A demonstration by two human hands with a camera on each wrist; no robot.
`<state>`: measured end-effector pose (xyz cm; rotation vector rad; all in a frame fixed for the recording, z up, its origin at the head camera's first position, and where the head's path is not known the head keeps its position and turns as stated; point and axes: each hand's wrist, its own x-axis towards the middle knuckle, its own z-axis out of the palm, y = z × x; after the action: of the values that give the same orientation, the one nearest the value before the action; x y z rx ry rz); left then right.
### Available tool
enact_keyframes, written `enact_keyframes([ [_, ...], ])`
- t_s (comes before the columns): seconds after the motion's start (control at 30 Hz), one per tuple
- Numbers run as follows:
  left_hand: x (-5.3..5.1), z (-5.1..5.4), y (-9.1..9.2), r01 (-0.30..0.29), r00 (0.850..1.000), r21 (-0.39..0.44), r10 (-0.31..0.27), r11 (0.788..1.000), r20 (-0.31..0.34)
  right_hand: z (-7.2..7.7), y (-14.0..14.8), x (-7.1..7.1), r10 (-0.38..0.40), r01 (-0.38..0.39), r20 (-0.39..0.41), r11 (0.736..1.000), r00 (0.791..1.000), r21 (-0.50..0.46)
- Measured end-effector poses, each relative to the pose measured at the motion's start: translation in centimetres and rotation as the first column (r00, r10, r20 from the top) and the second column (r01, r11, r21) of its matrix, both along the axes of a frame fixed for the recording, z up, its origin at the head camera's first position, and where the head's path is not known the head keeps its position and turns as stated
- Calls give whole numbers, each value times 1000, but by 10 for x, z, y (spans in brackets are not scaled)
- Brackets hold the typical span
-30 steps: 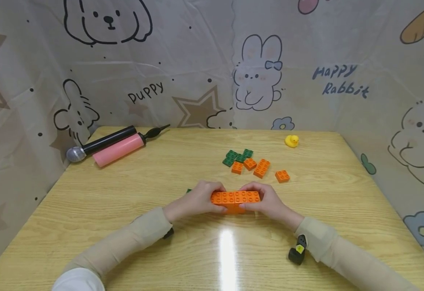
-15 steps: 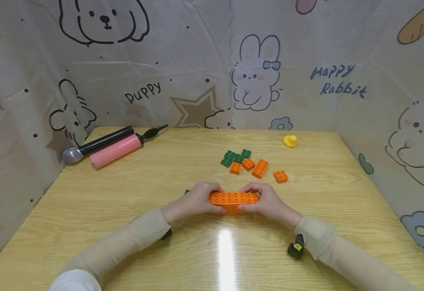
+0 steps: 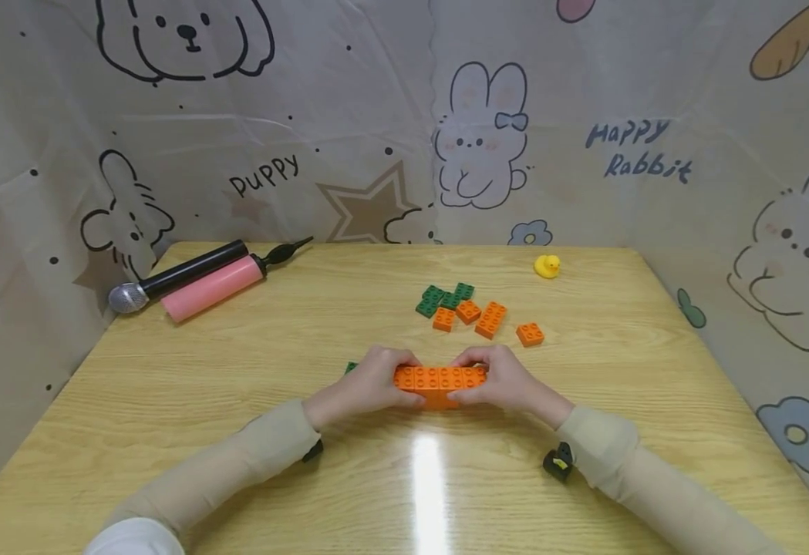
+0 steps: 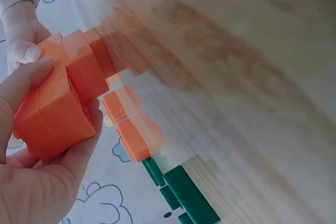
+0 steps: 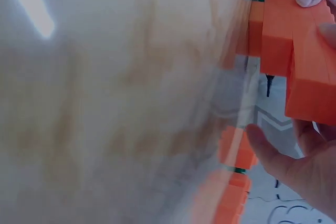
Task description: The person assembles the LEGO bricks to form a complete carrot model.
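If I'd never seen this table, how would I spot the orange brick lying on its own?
On the table, look just beyond the right hand to the cluster of bricks. To the right of its long orange brick sits a small orange brick, the only loose orange one lying apart.

Downward head and close wrist views share bricks [image 3: 439, 379].
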<state>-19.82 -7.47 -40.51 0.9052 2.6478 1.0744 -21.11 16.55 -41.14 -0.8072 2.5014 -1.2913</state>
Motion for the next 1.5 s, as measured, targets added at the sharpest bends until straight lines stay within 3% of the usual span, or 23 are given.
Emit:
enact_keyframes([
  [0.33,0,0,2,4,1000,7,-4,1000,-14,12,0,-2,54,-45,-67,991,996,129],
  [0.67,-1,0,3,16,1000,18,-16,1000,-17,5,2,3,-23,25,-27,996,999,86],
  [0.97,0,1,2,-20,999,16,20,1000,25,1,-3,8,-95,95,86,995,992,8],
  [1.2,-1,-4,4,-17,999,21,17,1000,29,-7,2,5,-93,94,87,996,992,4],
  [1.5,-2,-3,1,-23,999,14,23,1000,42,-4,-1,5,-84,84,100,996,991,3],
])
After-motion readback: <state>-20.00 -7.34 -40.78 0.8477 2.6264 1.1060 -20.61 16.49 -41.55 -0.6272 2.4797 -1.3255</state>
